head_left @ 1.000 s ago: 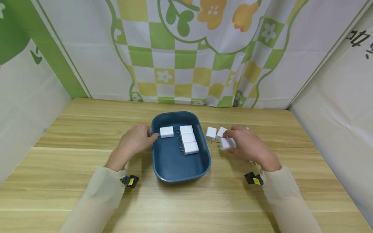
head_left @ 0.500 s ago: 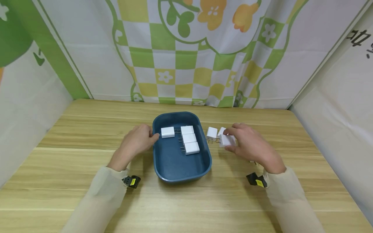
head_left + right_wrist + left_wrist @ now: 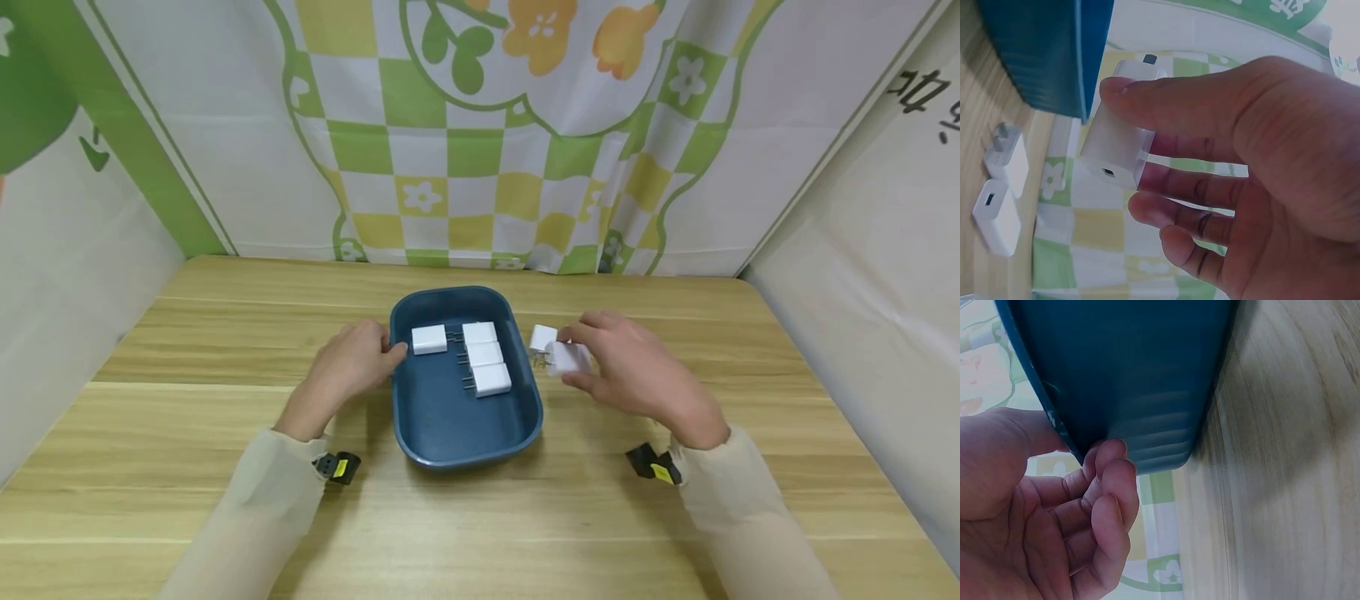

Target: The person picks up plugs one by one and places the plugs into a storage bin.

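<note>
My right hand (image 3: 633,367) pinches a white charger plug (image 3: 570,358) between thumb and fingers, just right of the blue bin (image 3: 465,457). In the right wrist view this charger (image 3: 1116,134) shows a small port at one end, and the thumb lies across its face. My left hand (image 3: 348,367) grips the bin's left rim, thumb over the edge and fingers against the outer wall, as the left wrist view shows. Inside the bin, a row of three white chargers (image 3: 485,354) lies along the right side with prongs pointing left. One more charger (image 3: 429,339) lies at the upper left.
Beside the bin on the wooden table (image 3: 465,542), a white charger (image 3: 543,337) lies partly behind the held one. The right wrist view shows two chargers (image 3: 999,215) on the table. A checked, flowered curtain (image 3: 480,150) hangs at the table's far edge.
My right hand has moved left toward the bin with the charger, which now overlaps the loose one in the head view. The left hand stays at the bin's rim.
</note>
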`<action>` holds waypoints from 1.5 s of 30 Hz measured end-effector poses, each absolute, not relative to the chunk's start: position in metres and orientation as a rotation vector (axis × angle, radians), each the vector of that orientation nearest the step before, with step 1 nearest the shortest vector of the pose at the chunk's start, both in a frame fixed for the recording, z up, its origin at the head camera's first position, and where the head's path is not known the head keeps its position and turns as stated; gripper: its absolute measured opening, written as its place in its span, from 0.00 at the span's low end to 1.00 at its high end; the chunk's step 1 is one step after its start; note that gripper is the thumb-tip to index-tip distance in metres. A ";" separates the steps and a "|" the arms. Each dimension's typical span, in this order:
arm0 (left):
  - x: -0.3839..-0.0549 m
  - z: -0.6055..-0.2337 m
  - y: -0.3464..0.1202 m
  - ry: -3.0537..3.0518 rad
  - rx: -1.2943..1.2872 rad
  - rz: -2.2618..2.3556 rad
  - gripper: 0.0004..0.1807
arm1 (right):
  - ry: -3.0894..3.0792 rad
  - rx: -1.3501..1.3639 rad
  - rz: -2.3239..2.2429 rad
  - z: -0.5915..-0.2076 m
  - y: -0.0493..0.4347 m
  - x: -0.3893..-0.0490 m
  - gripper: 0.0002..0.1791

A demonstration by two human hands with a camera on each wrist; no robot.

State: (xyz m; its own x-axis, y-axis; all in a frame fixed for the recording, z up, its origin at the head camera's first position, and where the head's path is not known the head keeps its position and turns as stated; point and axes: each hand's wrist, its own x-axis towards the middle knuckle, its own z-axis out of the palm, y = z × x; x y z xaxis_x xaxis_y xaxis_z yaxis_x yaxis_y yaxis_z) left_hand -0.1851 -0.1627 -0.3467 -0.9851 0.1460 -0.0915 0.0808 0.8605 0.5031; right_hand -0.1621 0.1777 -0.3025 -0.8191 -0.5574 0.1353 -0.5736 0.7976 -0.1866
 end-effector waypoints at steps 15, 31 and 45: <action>-0.185 -0.347 -0.163 2.906 0.173 0.776 0.25 | -2.827 1.109 0.212 -0.290 0.141 -0.162 0.24; -0.185 -0.347 -0.162 2.907 0.174 0.779 0.25 | -2.868 1.290 0.005 -0.303 0.106 -0.169 0.22; -0.185 -0.347 -0.163 2.911 0.181 0.786 0.25 | -2.924 1.340 -0.074 -0.321 0.097 -0.175 0.19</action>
State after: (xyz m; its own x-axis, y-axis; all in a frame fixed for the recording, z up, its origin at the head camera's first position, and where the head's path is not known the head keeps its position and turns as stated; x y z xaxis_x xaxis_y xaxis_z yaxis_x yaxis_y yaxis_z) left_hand -0.1852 -0.1629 -0.3471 -0.9856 0.1462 -0.0850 0.0835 0.8579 0.5070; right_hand -0.1752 0.0965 -0.3211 -0.6507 -0.7542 -0.0884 -0.7577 0.6525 0.0103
